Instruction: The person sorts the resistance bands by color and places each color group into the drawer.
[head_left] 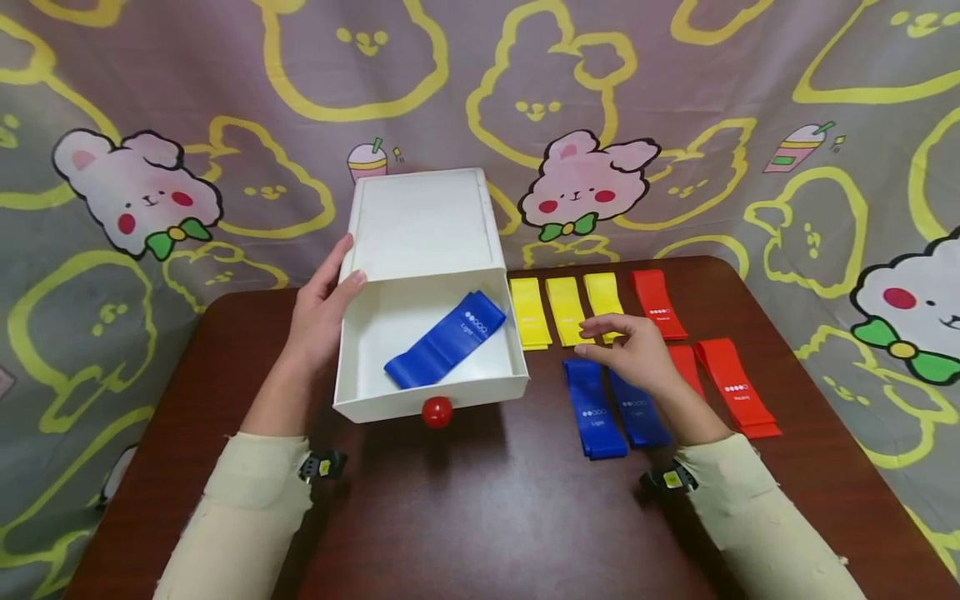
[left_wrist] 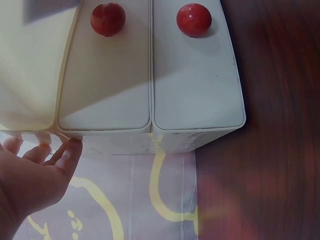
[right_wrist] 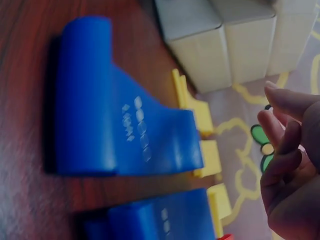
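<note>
A white drawer unit [head_left: 423,225] stands at the back with its top drawer [head_left: 435,407] pulled out. Inside the drawer a folded blue resistance band [head_left: 448,340] lies slantwise. My left hand [head_left: 318,312] rests against the unit's left side, thumb at the top front edge; the left wrist view shows its fingertips [left_wrist: 74,145] touching the side wall. Above the table bands my right hand [head_left: 633,350] hovers, holding nothing, thumb and fingers apart. Just below it are two blue resistance bands, one [head_left: 594,408] in full view and the other [head_left: 637,410] partly behind the hand.
Three yellow bands [head_left: 530,312] stand in a row right of the unit. Three red bands [head_left: 738,387] lie farther right, one partly hidden by my right hand. A red knob [head_left: 437,412] sticks out from the drawer. Patterned cloth [head_left: 420,75] hangs behind the table.
</note>
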